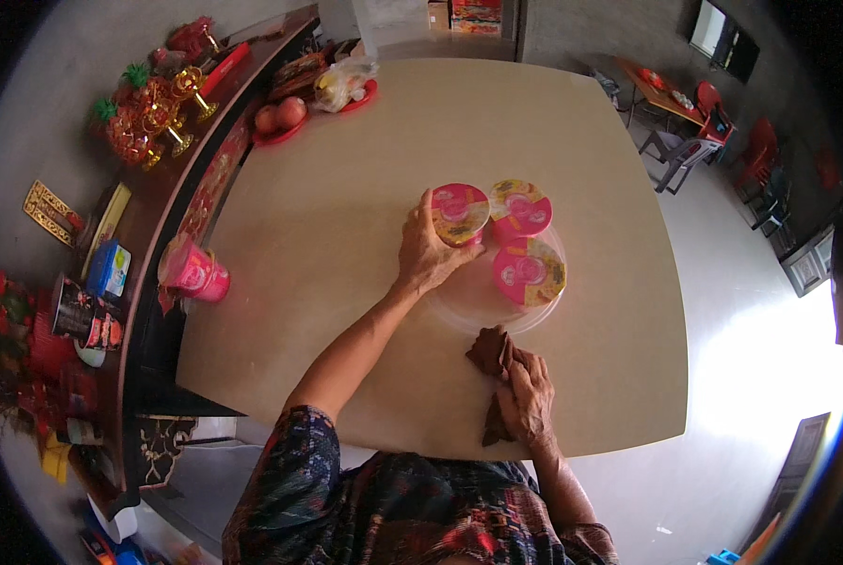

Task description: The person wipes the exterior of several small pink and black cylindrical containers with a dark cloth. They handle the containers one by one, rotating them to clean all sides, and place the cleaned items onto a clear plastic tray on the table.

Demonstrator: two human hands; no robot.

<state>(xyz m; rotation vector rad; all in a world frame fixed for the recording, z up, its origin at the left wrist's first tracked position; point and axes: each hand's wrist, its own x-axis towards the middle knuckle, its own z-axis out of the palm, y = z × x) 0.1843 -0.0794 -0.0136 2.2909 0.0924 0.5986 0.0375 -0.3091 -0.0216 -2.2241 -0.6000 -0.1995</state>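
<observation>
Nearest me, my right hand (527, 400) clutches a brown cloth (493, 363) on the table (346, 235). Farther off, my left hand (428, 252) grips one of three pink cups (459, 213) on the clear tray (468, 306); wiping seems barely begun.

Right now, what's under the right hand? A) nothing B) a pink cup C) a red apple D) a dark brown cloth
D: the right hand presses a crumpled dark brown cloth onto the beige table, just beside the clear round tray, while the left hand grips one pink-lidded cup.
</observation>
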